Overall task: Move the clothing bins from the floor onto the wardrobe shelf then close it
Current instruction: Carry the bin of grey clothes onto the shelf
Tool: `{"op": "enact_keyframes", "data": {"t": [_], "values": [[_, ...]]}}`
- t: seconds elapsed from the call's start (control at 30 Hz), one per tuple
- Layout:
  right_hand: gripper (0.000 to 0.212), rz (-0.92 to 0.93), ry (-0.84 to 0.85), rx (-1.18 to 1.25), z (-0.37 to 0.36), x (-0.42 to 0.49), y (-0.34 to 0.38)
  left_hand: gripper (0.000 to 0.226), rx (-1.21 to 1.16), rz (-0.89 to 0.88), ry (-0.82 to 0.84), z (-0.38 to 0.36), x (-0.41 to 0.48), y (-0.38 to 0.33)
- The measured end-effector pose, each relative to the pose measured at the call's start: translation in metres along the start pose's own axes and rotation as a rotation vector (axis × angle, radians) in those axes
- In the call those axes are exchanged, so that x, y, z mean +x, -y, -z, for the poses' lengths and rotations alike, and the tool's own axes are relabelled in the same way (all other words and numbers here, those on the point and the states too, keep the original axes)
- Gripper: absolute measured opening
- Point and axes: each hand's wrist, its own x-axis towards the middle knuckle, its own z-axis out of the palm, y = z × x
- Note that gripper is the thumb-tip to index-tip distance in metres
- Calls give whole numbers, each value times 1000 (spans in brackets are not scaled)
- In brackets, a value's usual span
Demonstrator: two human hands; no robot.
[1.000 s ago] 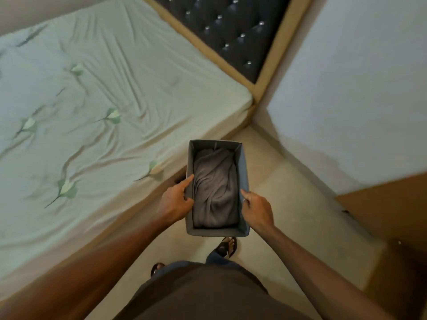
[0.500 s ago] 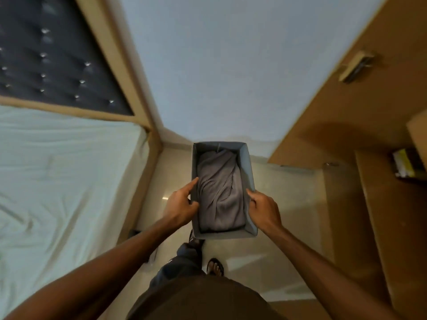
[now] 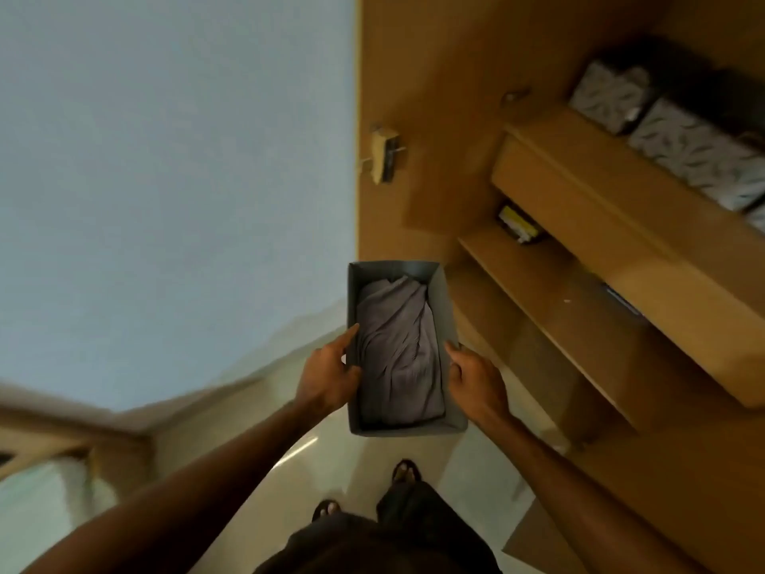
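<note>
Two hands clamp the grey bin [image 3: 441,302] between them, left hand [image 3: 327,377] at 9 o'clock and right hand [image 3: 476,381] at 3 o'clock, above the floor [image 3: 352,457], the wardrobe shelf [image 3: 550,283] at 2 o'clock.

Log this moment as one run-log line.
phase: carry | left hand + right hand: grip on grey bin sides | contents: folded cloth | wardrobe shelf: open, right

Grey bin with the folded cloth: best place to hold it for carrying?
By the two long side walls near the close end, one hand per side, as the left hand and right hand do on the grey bin. It is narrow, open-topped, and the folded cloth fills it.
</note>
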Motion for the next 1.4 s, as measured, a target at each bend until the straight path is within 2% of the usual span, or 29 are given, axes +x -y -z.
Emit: {"op": "enact_keyframes", "data": {"t": [0.23,0.33,0.53,0.67,0.77,0.87,0.97,1.1,1.17,1.23,1.3,1.4], "values": [[43,-119,-193,64,65,71,-47,73,59,-219,94,-25,111,-100],[44,-142,-243,73,98,103,-68,70,-7,-293,140,-38,154,-148],[50,-200,-386,132,173,159,-114,58,-34,-431,61,-65,240,-252],[50,-247,-509,190,224,181,-135,54,26,-553,105,-79,281,-329],[41,-324,-594,206,253,194,-156,47,52,-686,163,-97,309,-386],[21,-408,-705,222,274,203,-181,38,81,-793,281,-122,329,-440],[23,-584,-810,216,288,208,-204,37,126,-882,363,-148,335,-479],[21,-767,-936,267,297,210,-229,60,300,-778,401,-179,330,-496],[20,-827,-984,310,295,210,-239,60,325,-667,421,-194,330,-495],[20,-827,-1010,388,292,214,-243,67,204,-508,556,-203,329,-495],[21,-772,-1027,478,289,218,-241,75,55,-438,651,-212,333,-495],[31,-681,-1001,643,289,218,-238,90,-33,-432,634,-226,343,-495]]}}
